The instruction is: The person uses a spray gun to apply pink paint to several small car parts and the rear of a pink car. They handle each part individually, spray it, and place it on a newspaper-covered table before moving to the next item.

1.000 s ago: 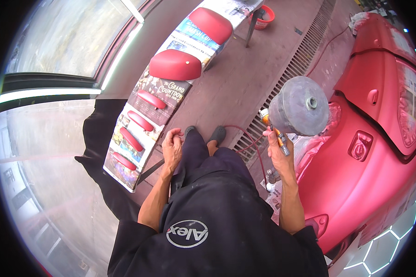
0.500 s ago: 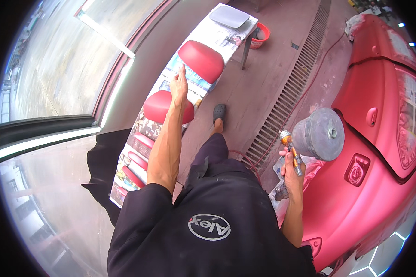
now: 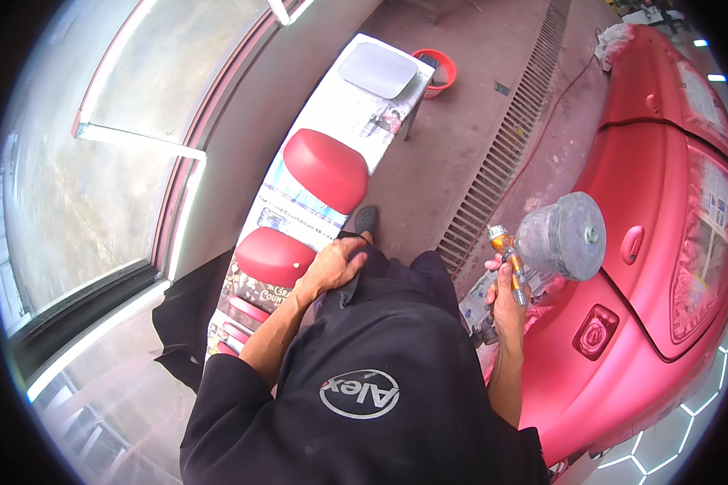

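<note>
My right hand (image 3: 507,311) is wrapped round the handle of a spray gun (image 3: 503,242). The gun has an orange body, and a large, paint-smeared grey cup (image 3: 562,236) tilts out to its right. My left hand (image 3: 336,265) lies against my dark clothing at the thigh, its fingers apart and no object visible in them. Just left of it, a red, rounded mirror cover (image 3: 273,257) sits on the paper-covered table (image 3: 380,115). A second red cover (image 3: 325,171) lies farther along, and several slim red parts (image 3: 239,331) are at the near end.
A pink-red car body (image 3: 647,186) with masked windows stands close on the right. Farther off are a grey flat panel (image 3: 378,70) on the table and a red basket (image 3: 438,73) on the floor. A drain grate (image 3: 501,137) and a red hose (image 3: 554,109) run along the floor.
My left hand has drawn back from beside the far red cover to my thigh. The right hand keeps hold of the spray gun. The table sits lower in view.
</note>
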A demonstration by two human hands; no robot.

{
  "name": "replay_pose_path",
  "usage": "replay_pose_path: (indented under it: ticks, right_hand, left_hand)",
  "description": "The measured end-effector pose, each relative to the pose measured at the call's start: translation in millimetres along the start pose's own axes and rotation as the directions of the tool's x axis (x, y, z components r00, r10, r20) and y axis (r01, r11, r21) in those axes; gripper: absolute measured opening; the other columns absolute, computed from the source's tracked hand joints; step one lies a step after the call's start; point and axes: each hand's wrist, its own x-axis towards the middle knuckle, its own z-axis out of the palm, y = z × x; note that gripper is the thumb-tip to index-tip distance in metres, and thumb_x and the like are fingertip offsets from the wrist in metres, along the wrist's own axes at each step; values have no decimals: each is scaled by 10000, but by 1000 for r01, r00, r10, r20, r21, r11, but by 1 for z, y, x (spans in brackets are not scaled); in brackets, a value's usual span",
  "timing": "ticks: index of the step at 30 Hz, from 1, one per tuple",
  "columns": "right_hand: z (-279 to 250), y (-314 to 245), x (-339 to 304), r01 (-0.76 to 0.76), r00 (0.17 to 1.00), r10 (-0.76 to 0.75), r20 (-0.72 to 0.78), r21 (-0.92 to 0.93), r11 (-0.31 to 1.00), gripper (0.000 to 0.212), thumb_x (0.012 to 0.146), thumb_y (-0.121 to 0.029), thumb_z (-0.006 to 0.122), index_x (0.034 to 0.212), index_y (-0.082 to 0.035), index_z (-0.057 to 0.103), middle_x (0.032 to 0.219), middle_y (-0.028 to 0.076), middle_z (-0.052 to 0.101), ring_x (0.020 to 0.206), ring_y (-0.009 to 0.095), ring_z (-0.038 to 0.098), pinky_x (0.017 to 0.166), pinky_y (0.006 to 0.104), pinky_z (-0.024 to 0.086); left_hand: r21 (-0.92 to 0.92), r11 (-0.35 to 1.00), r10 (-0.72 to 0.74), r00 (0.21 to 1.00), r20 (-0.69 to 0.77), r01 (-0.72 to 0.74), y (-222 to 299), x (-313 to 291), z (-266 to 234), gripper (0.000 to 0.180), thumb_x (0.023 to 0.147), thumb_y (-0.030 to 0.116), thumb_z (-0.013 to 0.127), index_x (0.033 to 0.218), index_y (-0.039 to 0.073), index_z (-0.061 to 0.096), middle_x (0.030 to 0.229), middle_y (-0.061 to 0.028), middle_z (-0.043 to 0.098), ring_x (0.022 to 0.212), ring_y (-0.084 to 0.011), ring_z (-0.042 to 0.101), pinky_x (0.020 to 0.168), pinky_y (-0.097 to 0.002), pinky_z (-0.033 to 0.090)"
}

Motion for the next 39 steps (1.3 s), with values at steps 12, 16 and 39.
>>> replay_pose_path:
  ticks: [12,16,39]
  right_hand:
    - [72,123,186,599,765,-431,479,-284,749,274,997,-176,670,1203,3,654,1155,146,698,1068,345,667,976,436,499]
    - [134,97,191,781,582,-558,592,-213,588,392,956,-154,689,1304,-15,573,1175,194,656,1059,417,671,903,458,547]
    - [299,64,188,686,693,-581,428,-142,714,371,863,-75,717,1210,-17,596,991,194,674,884,404,690,748,446,550]
  left_hand:
    - [-438,784,-430,894,127,439,5,-46,57,394,923,256,611,1234,45,729,1115,-144,761,1169,-287,675,1016,-396,499]
    - [-556,677,-621,780,-80,482,20,-63,82,372,965,197,575,1261,11,701,1032,-120,764,974,-178,705,903,-324,529]
    - [-693,582,-698,698,-158,425,-30,-136,102,328,988,105,549,1255,-22,691,1134,-129,765,1045,-190,716,939,-314,534]
